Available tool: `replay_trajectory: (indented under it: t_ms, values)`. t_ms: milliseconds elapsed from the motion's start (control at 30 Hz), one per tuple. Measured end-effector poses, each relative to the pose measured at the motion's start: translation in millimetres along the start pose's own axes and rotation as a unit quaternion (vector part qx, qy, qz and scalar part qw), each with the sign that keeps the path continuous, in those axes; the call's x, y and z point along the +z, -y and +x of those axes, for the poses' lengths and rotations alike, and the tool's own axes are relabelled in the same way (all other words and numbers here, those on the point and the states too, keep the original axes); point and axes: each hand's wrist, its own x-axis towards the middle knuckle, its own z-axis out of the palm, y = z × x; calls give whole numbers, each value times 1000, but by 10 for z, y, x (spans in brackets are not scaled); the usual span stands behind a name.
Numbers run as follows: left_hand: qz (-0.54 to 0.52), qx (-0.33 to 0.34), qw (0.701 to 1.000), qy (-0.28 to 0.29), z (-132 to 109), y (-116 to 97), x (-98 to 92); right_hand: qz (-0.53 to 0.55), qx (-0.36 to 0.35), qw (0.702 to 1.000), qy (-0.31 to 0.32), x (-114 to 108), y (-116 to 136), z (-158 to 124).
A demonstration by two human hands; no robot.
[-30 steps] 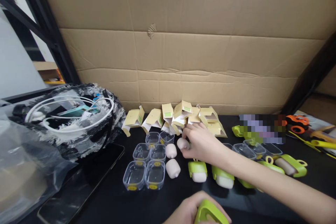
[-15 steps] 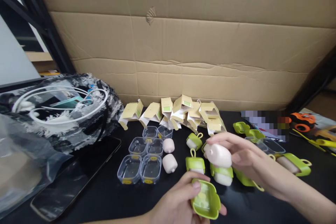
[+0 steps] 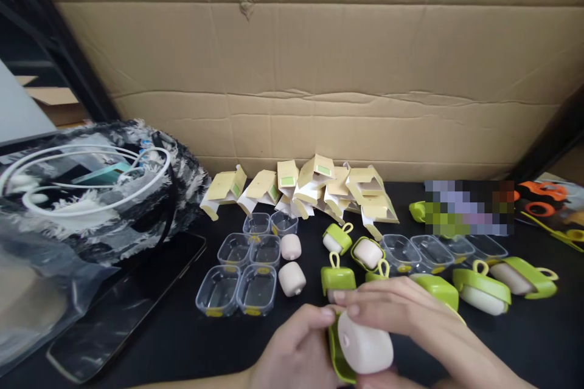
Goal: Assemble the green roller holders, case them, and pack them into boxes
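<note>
My left hand (image 3: 298, 346) is closed on a green open-topped cover (image 3: 336, 352), its thumb at the rim. In my right hand (image 3: 410, 316) is a pale pink rounded block (image 3: 368, 343) with a small knob on its end, tilted and partly within the green cover; whether it is fully seated cannot be seen. Just beyond the hands stand green-covered blocks with loops, such as one green cover (image 3: 338, 278), and another green cover (image 3: 378, 275) partly behind my right hand. Left of these lie two bare pale blocks, the nearer block (image 3: 292, 279) and the farther block (image 3: 291, 247).
Clear plastic boxes (image 3: 256, 292) stand in rows left of centre, with more clear boxes (image 3: 431, 253) at right. Opened cardboard boxes (image 3: 314, 179) pile against the cardboard wall (image 3: 301, 55). A dark phone-like slab (image 3: 123, 310) and a fluffy bag (image 3: 182, 164) with a white cable lie left.
My right hand has brought the pale block down and toward me, into the green cover in my left hand. The cover has turned more on its side. The camera view has shifted slightly.
</note>
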Motion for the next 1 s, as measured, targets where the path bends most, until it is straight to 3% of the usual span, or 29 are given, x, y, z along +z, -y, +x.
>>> replay_trajectory:
  t_ms: [100,333,533,700,867,1000]
  values:
    - [-4,5,1000,5,54,45,-116,-48,-46,998,-18,57,-49,-19]
    - [-8,1,1000,4,100,107,-218,-101,-36,993,-46,133,-25,-45]
    - [1,-10,1000,-9,97,75,-140,-84,21,995,52,117,7,-108]
    - [-3,-22,1000,-8,85,30,-106,-85,-25,996,-31,262,-55,-197]
    - [-11,-21,1000,-18,104,44,-139,-109,-29,992,54,147,-7,-101]
    - [-25,-13,999,-33,140,89,-206,-89,-9,994,56,92,26,-63]
